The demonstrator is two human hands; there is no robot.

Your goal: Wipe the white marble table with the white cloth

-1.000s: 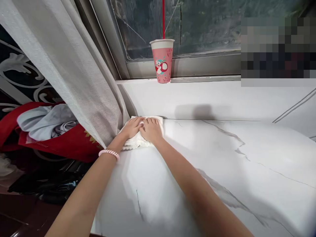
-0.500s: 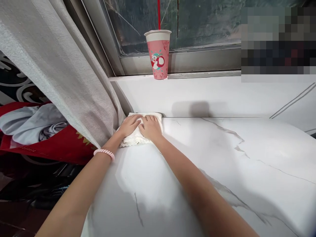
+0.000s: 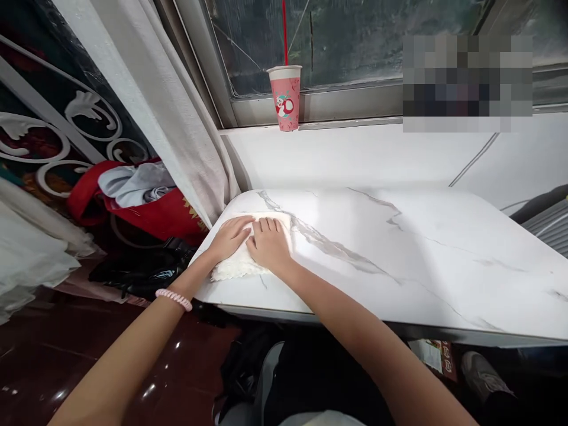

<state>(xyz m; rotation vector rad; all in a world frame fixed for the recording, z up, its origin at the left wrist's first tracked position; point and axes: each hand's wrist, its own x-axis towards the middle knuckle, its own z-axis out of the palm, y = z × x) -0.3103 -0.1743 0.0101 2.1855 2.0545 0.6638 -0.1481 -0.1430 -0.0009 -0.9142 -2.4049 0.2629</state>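
A red bag (image 3: 146, 204) stuffed with grey cloth sits beyond the table's (image 3: 399, 260) left edge, beside a pale curtain (image 3: 177, 124). At the table's near left corner lies a folded white cloth (image 3: 231, 269). The left hand (image 3: 229, 236), its grip spread flat, presses on it; the right hand (image 3: 269, 242) lies likewise flat beside, fingers touching. A pink cup (image 3: 285, 97) stands on the window ledge (image 3: 355, 157) behind the far edge.

Desk (image 3: 399, 260): wide bare marble to the right of both hands, open to the far right edge. Left of the cloth (image 3: 231, 267), the desk's rounded corner ends close by; curtain (image 3: 177, 118) hangs just beyond. Behind, a raised ledge (image 3: 355, 157) with a pink cup (image 3: 284, 97) against the window.
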